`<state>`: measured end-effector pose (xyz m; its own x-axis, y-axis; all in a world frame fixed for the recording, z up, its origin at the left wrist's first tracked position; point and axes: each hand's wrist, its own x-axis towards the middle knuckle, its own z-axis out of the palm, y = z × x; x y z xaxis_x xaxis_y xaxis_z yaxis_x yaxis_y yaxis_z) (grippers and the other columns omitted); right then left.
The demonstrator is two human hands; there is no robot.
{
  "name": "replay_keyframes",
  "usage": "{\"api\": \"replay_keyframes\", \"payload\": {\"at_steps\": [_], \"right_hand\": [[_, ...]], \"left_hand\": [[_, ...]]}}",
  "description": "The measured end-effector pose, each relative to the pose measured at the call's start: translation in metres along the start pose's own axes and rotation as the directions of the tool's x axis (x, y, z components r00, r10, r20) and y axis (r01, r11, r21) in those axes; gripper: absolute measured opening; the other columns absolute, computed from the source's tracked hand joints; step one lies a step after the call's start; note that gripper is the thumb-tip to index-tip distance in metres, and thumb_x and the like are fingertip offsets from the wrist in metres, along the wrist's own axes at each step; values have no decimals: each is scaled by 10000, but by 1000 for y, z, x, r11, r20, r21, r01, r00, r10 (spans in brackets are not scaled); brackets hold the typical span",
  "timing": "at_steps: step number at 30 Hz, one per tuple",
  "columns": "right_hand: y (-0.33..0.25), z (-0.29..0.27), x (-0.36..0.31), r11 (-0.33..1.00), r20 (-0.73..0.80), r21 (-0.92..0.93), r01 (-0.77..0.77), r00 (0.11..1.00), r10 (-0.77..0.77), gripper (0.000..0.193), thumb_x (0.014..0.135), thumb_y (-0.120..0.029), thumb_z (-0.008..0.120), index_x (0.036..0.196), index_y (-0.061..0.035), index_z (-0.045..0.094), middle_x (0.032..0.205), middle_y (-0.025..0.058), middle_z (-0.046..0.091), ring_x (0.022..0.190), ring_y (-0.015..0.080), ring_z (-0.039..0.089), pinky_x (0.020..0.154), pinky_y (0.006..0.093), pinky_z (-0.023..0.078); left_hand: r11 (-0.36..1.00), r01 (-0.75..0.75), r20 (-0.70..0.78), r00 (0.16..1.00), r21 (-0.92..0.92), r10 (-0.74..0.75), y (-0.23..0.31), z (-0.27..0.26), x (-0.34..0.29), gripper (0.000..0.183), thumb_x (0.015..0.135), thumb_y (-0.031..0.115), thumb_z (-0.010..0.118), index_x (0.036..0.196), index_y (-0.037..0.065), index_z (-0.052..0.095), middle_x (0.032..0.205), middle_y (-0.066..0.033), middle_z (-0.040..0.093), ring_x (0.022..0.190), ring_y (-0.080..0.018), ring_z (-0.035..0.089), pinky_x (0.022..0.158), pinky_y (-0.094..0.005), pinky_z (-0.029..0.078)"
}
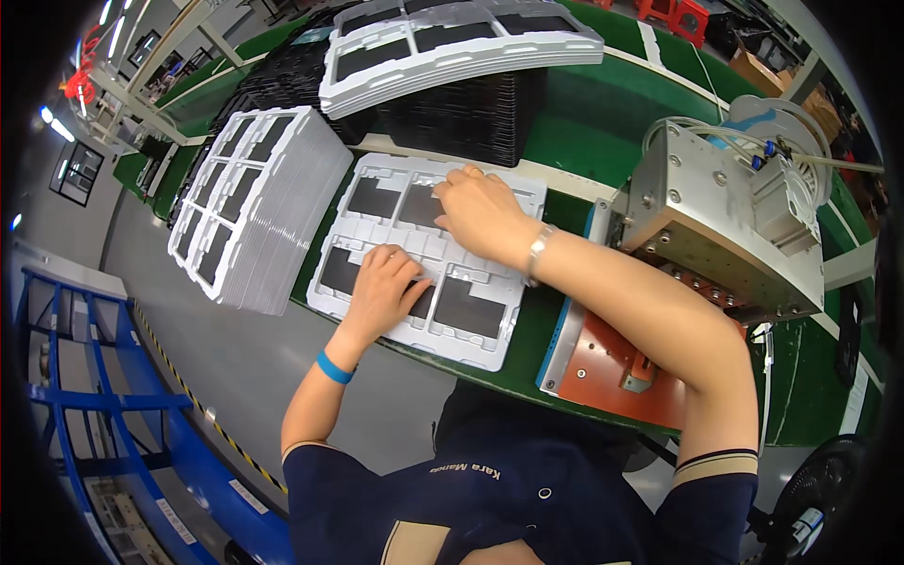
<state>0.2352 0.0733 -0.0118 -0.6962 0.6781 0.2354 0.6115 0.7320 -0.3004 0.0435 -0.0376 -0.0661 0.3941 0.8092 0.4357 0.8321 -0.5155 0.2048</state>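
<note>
A white moulded plastic tray lies on the bench in front of me, with dark flat rectangular pieces in its compartments. My left hand is over the near middle compartment. Its fingers are bent and its thumb reaches toward the fingertips, partly covering a dark piece there. Over the far middle compartment is my right hand, its fingers curled down and closed at the edge of another dark piece. Whatever either set of fingertips may pinch is hidden or too small to name.
Left of the tray stands a tall stack of similar trays. Behind, more white trays rest on black stacked trays. A metal press-like machine with an orange-brown base plate stands at right. A blue rack is on the floor at left.
</note>
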Motion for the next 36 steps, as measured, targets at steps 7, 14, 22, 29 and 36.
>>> {"api": "replay_keyframes", "payload": {"at_steps": [7,14,22,29,36], "right_hand": [[2,57,41,954,127,-90,-286,947,296,528,695,-371,871,1034,-6,698,1139,162,643,1171,324,544,962,432,454],[4,46,37,961,-72,212,-179,977,198,205,802,-48,708,985,-5,627,837,214,677,748,424,667,713,476,555],[-35,-118,-96,966,-320,161,202,937,-143,196,785,-43,698,966,-31,626,824,116,659,730,309,682,614,375,547],[-21,-194,-283,502,30,619,-605,656,754,256,778,83,762,1026,62,703,995,117,736,858,126,704,663,227,544],[9,-156,-317,673,-139,479,-564,708,693,175,797,-16,768,969,-14,736,986,96,712,886,215,665,741,305,524]], "left_hand": [[1000,-19,40,999,12,19,-8,7,3,194,819,219,749,758,82,627,795,-37,565,859,-259,524,923,-429,406],[964,-176,-18,983,199,183,-7,4,8,261,813,288,749,683,115,604,740,-13,561,854,-231,542,1008,-455,396],[958,-237,-90,963,161,254,-1,-10,52,339,792,348,750,616,114,579,601,-16,537,779,-230,541,949,-458,444],[923,-346,30,934,-169,356,44,55,123,326,846,330,720,660,78,628,599,-22,549,768,-247,521,903,-403,429],[966,-257,-172,952,7,255,68,33,140,228,815,187,744,695,46,611,757,-99,545,774,-307,531,845,-437,443]]}}
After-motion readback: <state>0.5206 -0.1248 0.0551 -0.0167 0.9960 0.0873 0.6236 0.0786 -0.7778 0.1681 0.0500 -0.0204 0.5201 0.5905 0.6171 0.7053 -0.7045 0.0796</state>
